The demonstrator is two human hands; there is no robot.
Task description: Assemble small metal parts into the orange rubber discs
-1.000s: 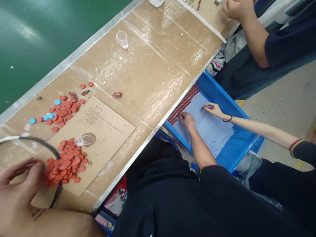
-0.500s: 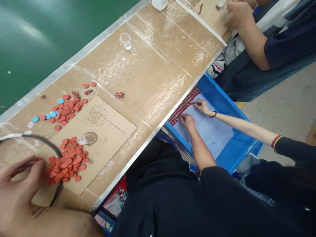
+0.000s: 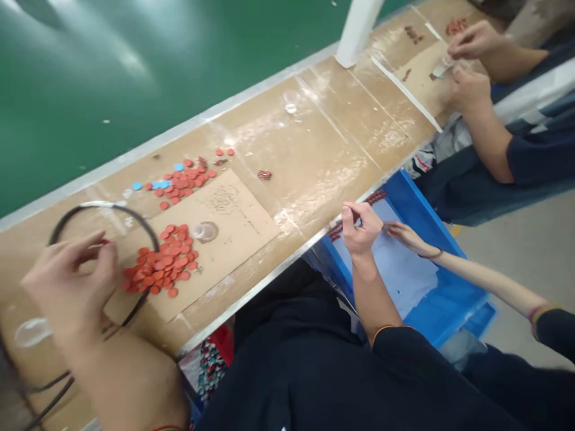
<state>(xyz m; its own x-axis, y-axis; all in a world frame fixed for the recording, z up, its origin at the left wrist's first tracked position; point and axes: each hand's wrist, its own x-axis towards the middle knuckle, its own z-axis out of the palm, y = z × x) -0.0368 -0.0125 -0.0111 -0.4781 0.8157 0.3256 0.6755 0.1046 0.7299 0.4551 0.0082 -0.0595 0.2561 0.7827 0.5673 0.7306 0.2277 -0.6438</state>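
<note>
My left hand (image 3: 76, 281) is raised over the left end of the bench, thumb and fingertips pinched around a red disc (image 3: 106, 242) that barely shows. Just right of it, a heap of red discs (image 3: 164, 263) lies on a brown board (image 3: 215, 257), beside a small clear cup (image 3: 205, 231). Small dark bits (image 3: 227, 197) are scattered on the board. My right hand (image 3: 362, 227) is above the bench's front edge, near a blue tray (image 3: 449, 305). Its thumb and fingers are closed; anything between them is too small to make out.
A co-worker's hand (image 3: 406, 236) reaches into the tray near rows of dark red pieces (image 3: 377, 196). Another person's hands (image 3: 471, 84) work at the far right. A black cable (image 3: 148, 227) loops beside the discs. More red and blue discs (image 3: 186, 179) lie behind the board.
My right hand has lifted from the rows in the tray up over the bench edge. My left hand has risen from beside the disc heap. The camera view has shifted.
</note>
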